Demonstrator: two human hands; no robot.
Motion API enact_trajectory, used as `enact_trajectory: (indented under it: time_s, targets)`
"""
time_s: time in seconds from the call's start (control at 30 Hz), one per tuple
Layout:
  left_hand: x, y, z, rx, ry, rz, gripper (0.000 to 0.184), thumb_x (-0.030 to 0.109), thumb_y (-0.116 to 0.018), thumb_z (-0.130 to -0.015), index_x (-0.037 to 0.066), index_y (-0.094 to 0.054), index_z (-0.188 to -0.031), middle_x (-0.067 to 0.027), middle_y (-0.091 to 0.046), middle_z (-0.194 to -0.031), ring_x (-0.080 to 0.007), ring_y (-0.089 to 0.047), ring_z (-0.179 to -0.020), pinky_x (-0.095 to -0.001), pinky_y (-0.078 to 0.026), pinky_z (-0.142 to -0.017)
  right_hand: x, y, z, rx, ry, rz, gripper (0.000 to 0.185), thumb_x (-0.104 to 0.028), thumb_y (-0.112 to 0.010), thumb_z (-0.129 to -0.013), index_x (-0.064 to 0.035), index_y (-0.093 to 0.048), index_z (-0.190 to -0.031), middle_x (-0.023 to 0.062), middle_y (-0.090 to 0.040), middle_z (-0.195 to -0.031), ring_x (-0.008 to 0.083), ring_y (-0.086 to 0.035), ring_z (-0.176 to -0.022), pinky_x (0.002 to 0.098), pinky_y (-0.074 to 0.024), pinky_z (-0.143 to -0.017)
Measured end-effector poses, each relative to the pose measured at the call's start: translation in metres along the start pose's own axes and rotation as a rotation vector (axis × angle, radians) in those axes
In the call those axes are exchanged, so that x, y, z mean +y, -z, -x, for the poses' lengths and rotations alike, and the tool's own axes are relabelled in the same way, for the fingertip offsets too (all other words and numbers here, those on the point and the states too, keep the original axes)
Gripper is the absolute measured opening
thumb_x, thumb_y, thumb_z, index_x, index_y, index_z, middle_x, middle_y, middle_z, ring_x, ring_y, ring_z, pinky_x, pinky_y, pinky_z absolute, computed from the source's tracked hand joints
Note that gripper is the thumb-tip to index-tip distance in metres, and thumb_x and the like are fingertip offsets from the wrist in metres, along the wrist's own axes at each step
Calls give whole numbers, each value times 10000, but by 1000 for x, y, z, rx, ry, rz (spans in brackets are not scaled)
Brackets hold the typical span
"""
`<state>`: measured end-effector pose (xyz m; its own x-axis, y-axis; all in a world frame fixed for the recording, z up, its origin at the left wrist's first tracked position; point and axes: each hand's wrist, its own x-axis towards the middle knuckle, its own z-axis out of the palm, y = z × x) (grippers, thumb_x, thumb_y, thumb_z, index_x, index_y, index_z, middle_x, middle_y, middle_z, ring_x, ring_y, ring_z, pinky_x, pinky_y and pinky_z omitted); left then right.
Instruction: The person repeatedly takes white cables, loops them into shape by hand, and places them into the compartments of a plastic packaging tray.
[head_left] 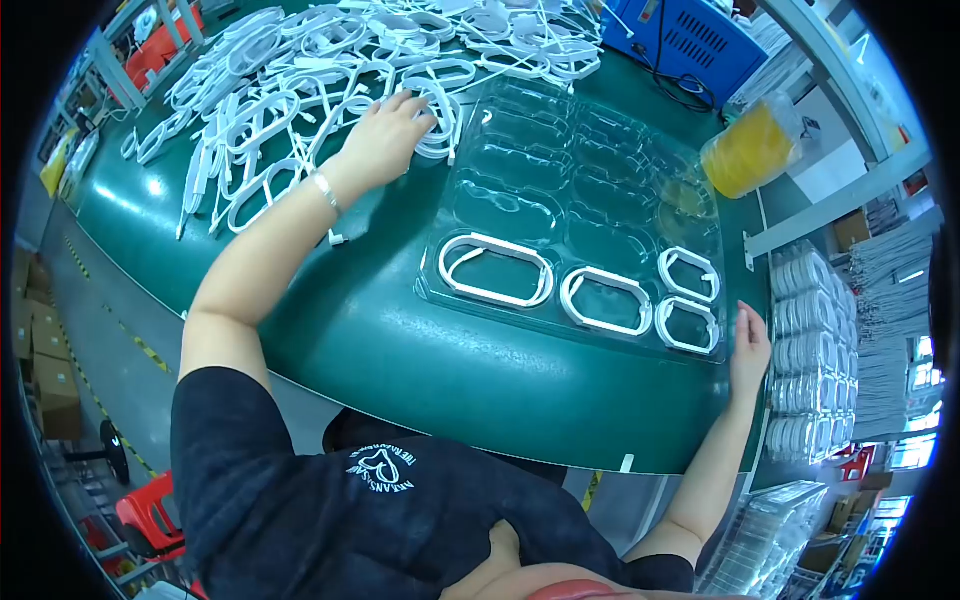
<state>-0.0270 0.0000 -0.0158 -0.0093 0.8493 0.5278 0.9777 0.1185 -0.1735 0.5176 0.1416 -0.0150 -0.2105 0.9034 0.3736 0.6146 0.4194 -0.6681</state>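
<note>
My left hand (pixel 388 140) reaches to the near right side of a pile of white coiled cables (pixel 290 110). Its fingers are spread and slightly bent over a cable coil (pixel 440 135); no firm hold shows. My right hand (pixel 752 350) is beside the right end of a clear plastic tray (pixel 510 205), fingers extended with nothing visible in them. Whether it touches the tray I cannot tell. White oval cable coils, among them one at the left (pixel 495 270) and one in the middle (pixel 605 300), sit in the tray's near compartments. Two smaller-looking coils (pixel 688 325) are at its right end.
A green table (pixel 400 350) spans the view. Behind the tray stand a blue box (pixel 690 45) with a black cord and a roll of yellow tape (pixel 745 150). Stacked trays of coils (pixel 810 350) stand right of the table, beside a metal frame (pixel 840 205).
</note>
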Motion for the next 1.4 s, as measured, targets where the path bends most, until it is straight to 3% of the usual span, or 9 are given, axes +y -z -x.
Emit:
enact_trajectory:
  time_s: [0.1,0.4,0.6,0.67,0.8,1.07,1.17,1.23,1.4]
  targets:
    - [-7,-8,-29,-478,0,-135,159,109,-617,-761,63,-636,-912,-121,-605,-1049,-304,-552,-1082,-425,-451,-924,-40,-10,10,-26,117,84,253,-180,-586,-901,3,-629,-1071,116,-623,-1080,216,-575,-1029,300,-420,-913]
    - [36,74,-63,101,250,1626,185,181,-620,-874,29,-631,-979,-27,-675,-886,-75,-560,-728,-240,-443,-695,-123,-49,22,-293,261,-168,286,-126,-572,-893,-6,-602,-1150,108,-637,-1077,181,-595,-1010,292,-435,-907]
    - [129,89,-40,458,-405,705,173,129,-683,-728,83,-579,-859,-43,-582,-792,-251,-601,-755,-347,-494,-671,-177,-86,6,-575,59,-1082,630,-501,-318,-975,64,-521,-1167,139,-634,-982,204,-610,-879,332,-486,-801]
    - [141,88,-33,435,-547,493,167,105,-631,-717,99,-572,-874,-21,-577,-809,-209,-606,-823,-334,-495,-738,-176,-91,3,-610,95,-1147,499,-418,-382,-981,44,-564,-1037,122,-637,-905,186,-610,-809,323,-492,-750]
    - [139,82,-28,380,-553,525,186,124,-624,-699,113,-581,-880,-12,-582,-843,-192,-604,-859,-321,-489,-814,-194,-89,16,-534,-87,-931,98,-75,-597,-871,6,-583,-925,56,-625,-735,103,-582,-668,248,-474,-656]
    - [118,70,-41,504,-99,687,435,385,-617,-854,52,-600,-1133,-113,-586,-1140,-291,-510,-1150,-399,-393,-959,-181,-96,21,-520,70,-918,78,-71,-576,-888,6,-572,-899,34,-605,-734,88,-571,-686,232,-466,-656]
    - [118,60,-41,192,263,1495,427,346,-522,-950,26,-563,-1230,-75,-592,-1126,-117,-527,-982,-250,-418,-823,-186,-101,26,-596,119,-858,63,-58,-573,-890,5,-571,-898,30,-602,-755,79,-564,-689,225,-463,-660]
    - [121,69,-41,74,361,1693,399,283,-459,-980,-6,-548,-1239,-104,-547,-1279,-164,-503,-1142,-287,-360,-974,-189,-105,29,-667,164,-774,79,-60,-575,-892,14,-573,-919,33,-609,-780,79,-568,-699,221,-465,-664]
    - [103,62,-47,476,169,1329,365,281,-479,-976,-18,-672,-894,-104,-641,-1087,-160,-562,-1022,-289,-417,-888,-193,-114,35,-728,49,-807,108,-87,-558,-911,17,-582,-919,51,-626,-799,86,-590,-724,220,-472,-665]
